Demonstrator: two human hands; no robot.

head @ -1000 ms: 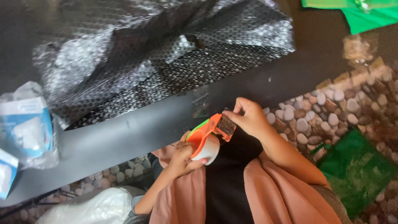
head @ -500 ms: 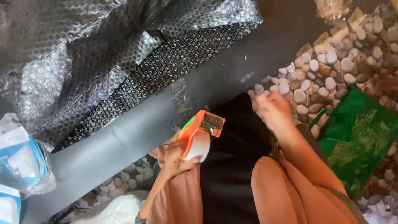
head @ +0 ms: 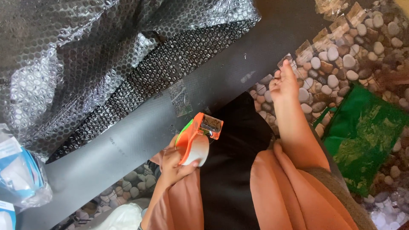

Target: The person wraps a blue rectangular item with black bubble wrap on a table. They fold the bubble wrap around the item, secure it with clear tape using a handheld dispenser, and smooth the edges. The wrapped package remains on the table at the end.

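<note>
Tape dispenser (head: 197, 138) gripped in my left hand (head: 177, 164), right hand (head: 284, 83) pinching a clear tape strip (head: 289, 59); I would keep that strip taut and flat.

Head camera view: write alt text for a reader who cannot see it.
A person's left hand grips an orange plastic tape dispenser with a white roll at the edge of a dark grey table. The right hand stretches over a pebble-patterned floor, fingertips at a strip of clear tape. Crumpled black bubble wrap covers the table, and a green bag lies on the floor.
</note>
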